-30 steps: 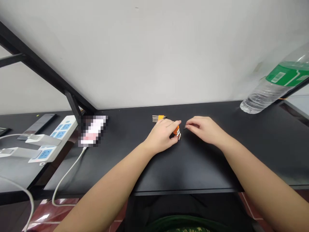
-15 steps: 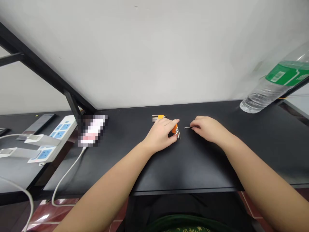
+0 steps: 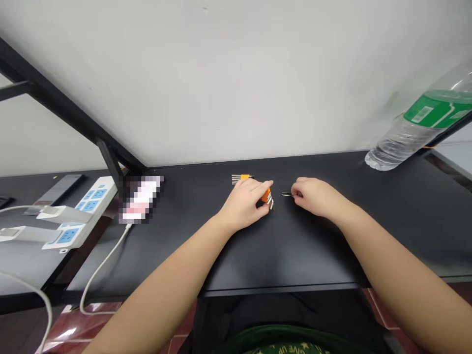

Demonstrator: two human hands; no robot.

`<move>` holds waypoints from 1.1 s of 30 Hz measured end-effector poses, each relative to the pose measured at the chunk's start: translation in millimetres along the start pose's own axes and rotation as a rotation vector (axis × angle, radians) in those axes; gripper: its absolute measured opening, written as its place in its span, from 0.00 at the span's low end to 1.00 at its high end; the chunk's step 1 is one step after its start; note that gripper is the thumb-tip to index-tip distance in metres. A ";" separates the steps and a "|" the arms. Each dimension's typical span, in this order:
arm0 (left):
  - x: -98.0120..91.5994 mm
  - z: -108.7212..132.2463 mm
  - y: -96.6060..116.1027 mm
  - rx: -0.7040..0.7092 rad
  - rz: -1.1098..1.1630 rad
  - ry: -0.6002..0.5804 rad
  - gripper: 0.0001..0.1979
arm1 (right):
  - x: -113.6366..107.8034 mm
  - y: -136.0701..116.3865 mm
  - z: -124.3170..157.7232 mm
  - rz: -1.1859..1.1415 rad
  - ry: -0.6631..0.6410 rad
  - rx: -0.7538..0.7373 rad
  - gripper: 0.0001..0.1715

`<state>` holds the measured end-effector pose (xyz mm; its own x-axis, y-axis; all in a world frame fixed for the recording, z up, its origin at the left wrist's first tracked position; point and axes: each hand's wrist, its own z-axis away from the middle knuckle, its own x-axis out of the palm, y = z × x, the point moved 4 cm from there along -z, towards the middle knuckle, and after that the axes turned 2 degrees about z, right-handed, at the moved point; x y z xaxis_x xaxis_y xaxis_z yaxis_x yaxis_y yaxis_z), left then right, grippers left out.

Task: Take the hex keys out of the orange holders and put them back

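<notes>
My left hand [image 3: 246,204] rests on the black table [image 3: 295,250] with its fingers closed round a small orange holder [image 3: 267,195] that has several metal keys sticking out. My right hand [image 3: 313,197] lies just to the right, pinching a thin metal key [image 3: 286,194] whose tip points left toward the holder. A small gap separates that tip from the holder. A second orange holder [image 3: 241,178] with several metal keys lies on the table just behind my left hand.
A clear plastic bottle [image 3: 416,129] with a green label stands at the back right. At the left are a white power strip [image 3: 84,209] with blue sockets, a white cable [image 3: 103,265], a blurred white object [image 3: 141,199] and a black slanted frame bar [image 3: 66,115].
My right hand has pulled the thin metal key out to the right, away from the orange holder. My left hand has stayed on the holder.
</notes>
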<state>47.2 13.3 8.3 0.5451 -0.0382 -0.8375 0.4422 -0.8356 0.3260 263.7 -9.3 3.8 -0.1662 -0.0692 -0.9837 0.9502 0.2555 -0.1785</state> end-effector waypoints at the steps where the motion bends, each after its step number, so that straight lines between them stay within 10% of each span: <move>1: 0.0 -0.1 0.2 0.001 -0.004 -0.004 0.26 | 0.2 -1.8 1.0 0.013 -0.017 0.015 0.07; 15: -0.6 -2.5 0.5 -0.119 0.038 -0.063 0.20 | -11.1 -31.9 7.5 -0.478 0.076 -0.129 0.04; 33: 1.2 -0.2 0.5 -0.110 -0.011 -0.044 0.21 | -16.8 -32.2 10.3 -0.504 0.130 -0.109 0.04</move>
<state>48.2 12.9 7.5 0.5090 -0.0550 -0.8590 0.5249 -0.7711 0.3604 238.6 -26.3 26.3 -0.6333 -0.0911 -0.7685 0.7120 0.3205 -0.6247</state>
